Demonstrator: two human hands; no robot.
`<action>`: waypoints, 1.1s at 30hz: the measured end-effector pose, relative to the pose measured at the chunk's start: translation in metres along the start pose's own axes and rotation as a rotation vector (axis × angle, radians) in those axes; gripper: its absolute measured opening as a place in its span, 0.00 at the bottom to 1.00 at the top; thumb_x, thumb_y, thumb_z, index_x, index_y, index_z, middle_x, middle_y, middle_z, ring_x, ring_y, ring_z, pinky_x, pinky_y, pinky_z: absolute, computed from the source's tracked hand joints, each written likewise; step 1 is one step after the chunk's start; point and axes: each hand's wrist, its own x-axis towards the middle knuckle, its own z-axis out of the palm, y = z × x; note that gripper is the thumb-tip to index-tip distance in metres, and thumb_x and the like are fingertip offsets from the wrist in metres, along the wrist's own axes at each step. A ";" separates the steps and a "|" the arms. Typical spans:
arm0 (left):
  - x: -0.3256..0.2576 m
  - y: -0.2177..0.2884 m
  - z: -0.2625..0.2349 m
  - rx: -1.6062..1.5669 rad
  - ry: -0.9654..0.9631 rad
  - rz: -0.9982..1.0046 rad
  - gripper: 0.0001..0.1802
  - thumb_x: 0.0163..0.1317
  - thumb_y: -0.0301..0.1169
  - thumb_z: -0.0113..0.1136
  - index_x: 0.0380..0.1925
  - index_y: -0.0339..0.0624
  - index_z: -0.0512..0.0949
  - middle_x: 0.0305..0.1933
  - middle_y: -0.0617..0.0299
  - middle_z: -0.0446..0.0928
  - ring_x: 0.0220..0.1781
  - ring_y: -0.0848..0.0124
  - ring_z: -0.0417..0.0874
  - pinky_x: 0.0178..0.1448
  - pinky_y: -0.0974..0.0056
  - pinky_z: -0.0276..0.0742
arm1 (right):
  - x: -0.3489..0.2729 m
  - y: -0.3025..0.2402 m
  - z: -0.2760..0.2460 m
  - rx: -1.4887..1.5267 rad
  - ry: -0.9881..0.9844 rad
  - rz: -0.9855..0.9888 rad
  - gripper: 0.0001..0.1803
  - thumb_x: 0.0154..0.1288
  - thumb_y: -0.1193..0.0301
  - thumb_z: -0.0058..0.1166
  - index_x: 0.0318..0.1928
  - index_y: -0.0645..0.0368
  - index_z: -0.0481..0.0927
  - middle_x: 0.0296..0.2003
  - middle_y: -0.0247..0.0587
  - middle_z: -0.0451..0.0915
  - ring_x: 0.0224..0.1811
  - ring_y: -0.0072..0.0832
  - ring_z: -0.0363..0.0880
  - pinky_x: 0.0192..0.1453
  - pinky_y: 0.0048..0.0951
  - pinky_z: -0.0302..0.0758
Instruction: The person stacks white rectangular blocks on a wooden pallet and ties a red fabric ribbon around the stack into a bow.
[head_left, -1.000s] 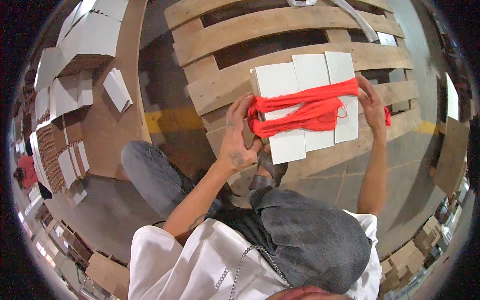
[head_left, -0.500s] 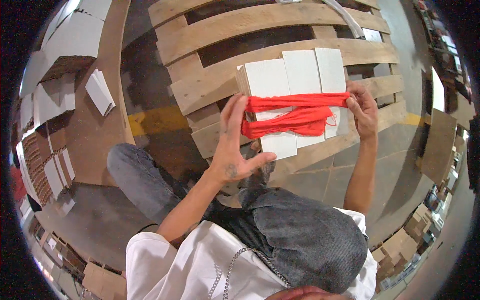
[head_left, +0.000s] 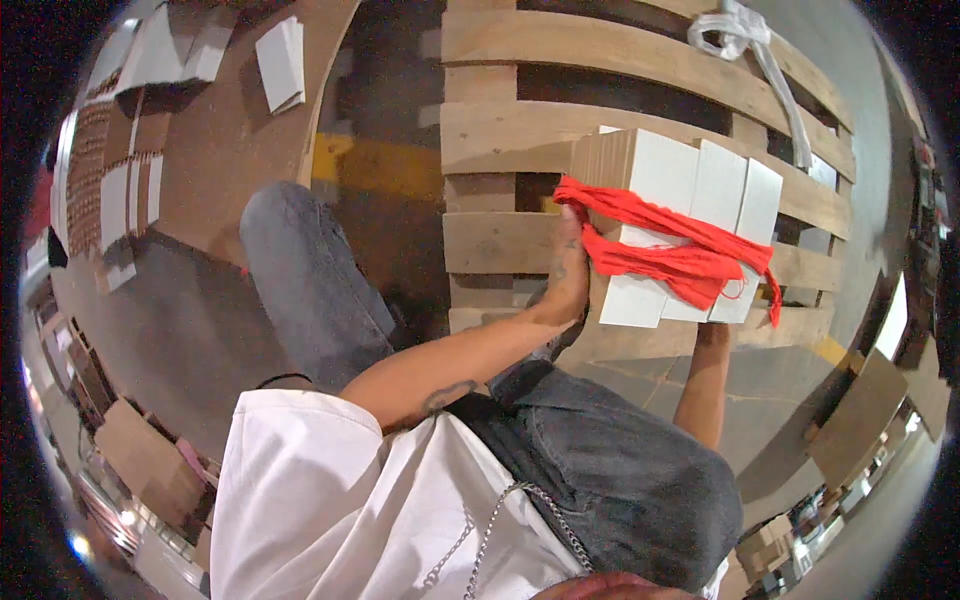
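A bundle of white flat boards (head_left: pixel 700 185), brown along its cut edges, is wrapped around the middle with a red strap (head_left: pixel 680 255). It is held tilted above a wooden pallet (head_left: pixel 520 130). My left hand (head_left: pixel 568 285) grips the bundle's left edge where the strap crosses it. My right hand (head_left: pixel 712 335) reaches under the bundle's near side. Only its wrist shows, and the fingers are hidden beneath the boards. A loose end of the strap hangs at the right.
A white strap (head_left: pixel 760 50) lies knotted on the pallet's far slats. Stacks of flat cardboard (head_left: pixel 110 190) and a white folded box (head_left: pixel 280 60) lie at the left. A yellow floor line (head_left: pixel 375 165) runs beside the pallet. Brown cartons (head_left: pixel 860 420) stand at the right.
The bundle has come up off the pallet and tilted. My left hand moved from the strap's knot to the bundle's left edge, and my right hand slid underneath.
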 end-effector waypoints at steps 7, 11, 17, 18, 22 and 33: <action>0.004 -0.008 -0.008 0.020 0.007 0.017 0.47 0.64 0.70 0.35 0.69 0.43 0.59 0.65 0.56 0.67 0.65 0.64 0.70 0.67 0.58 0.67 | 0.007 0.010 -0.004 -0.048 -0.016 -0.041 0.22 0.69 0.58 0.51 0.53 0.64 0.77 0.50 0.49 0.79 0.51 0.32 0.77 0.56 0.35 0.72; 0.006 -0.011 -0.011 0.030 0.007 0.012 0.48 0.63 0.71 0.35 0.69 0.43 0.58 0.65 0.55 0.68 0.64 0.62 0.71 0.66 0.57 0.68 | 0.010 0.009 -0.008 -0.066 -0.028 -0.056 0.22 0.69 0.58 0.51 0.52 0.64 0.77 0.49 0.49 0.79 0.49 0.32 0.78 0.54 0.36 0.72; -0.002 -0.006 -0.020 0.065 0.058 -0.038 0.45 0.68 0.67 0.34 0.69 0.39 0.59 0.68 0.60 0.64 0.68 0.66 0.62 0.72 0.62 0.55 | 0.016 0.013 -0.016 -0.105 -0.037 -0.077 0.21 0.68 0.58 0.51 0.50 0.65 0.78 0.46 0.50 0.80 0.47 0.32 0.78 0.53 0.36 0.73; -0.007 0.005 -0.016 0.094 0.059 -0.018 0.44 0.69 0.66 0.35 0.69 0.39 0.60 0.67 0.60 0.65 0.68 0.67 0.62 0.72 0.63 0.54 | 0.017 0.014 -0.017 -0.110 -0.042 -0.083 0.21 0.68 0.58 0.51 0.50 0.65 0.78 0.46 0.50 0.80 0.47 0.33 0.78 0.52 0.36 0.73; -0.024 0.038 -0.032 0.662 0.213 0.202 0.30 0.66 0.44 0.55 0.63 0.38 0.64 0.62 0.52 0.65 0.64 0.59 0.65 0.70 0.60 0.57 | 0.025 0.014 -0.021 -0.132 -0.057 -0.106 0.21 0.68 0.59 0.51 0.49 0.65 0.78 0.45 0.50 0.80 0.46 0.33 0.79 0.51 0.37 0.73; -0.056 0.097 -0.022 1.493 -0.235 0.529 0.20 0.53 0.21 0.60 0.49 0.36 0.74 0.56 0.53 0.72 0.62 0.58 0.72 0.65 0.58 0.69 | 0.036 0.025 -0.024 -0.177 -0.130 -0.155 0.20 0.67 0.59 0.52 0.46 0.66 0.79 0.40 0.51 0.81 0.42 0.34 0.80 0.48 0.37 0.74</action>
